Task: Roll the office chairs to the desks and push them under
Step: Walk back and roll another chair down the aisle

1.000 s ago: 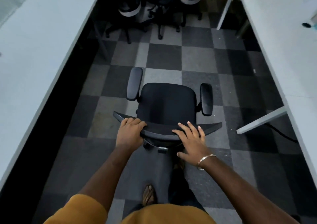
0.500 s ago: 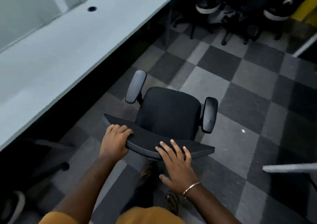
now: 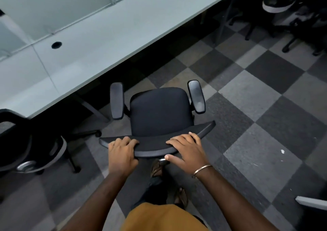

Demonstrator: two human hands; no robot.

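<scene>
A chair [image 3: 161, 110] is being held by the top edge of its backrest [image 3: 155, 142], at the centre of the view, on the checkered floor [image 3: 256, 107]. The left hand [image 3: 121, 151] is being kept curled over the backrest edge at 7 o'clock of the seat, and the right hand [image 3: 185, 149] is being laid over it at 5 o'clock, fingers spread on top and thumb underneath; both are clamped on the backrest, well apart from each other. The chair is being faced toward the table [image 3: 106, 36], which is running from 9 o'clock up to 1 o'clock, with the left armrest [image 3: 116, 103] near its edge but not yet under it.

The step in hand is judged to be the rolling of the chair to the table; the pushing under is not yet done. A forward push toward 11 o'clock is being called for next, probably with a slight turn so the seat is squared to the edge.

A table leg [image 3: 95, 110] is standing just beside the left armrest at 10 o'clock and may be blocking a straight path. A second chair [image 3: 30, 142] is being seen at 8 o'clock, near the table, and more chairs [image 3: 290, 6] at 2 o'clock. Whether the armrests are being cleared by the tabletop cannot be told.
</scene>
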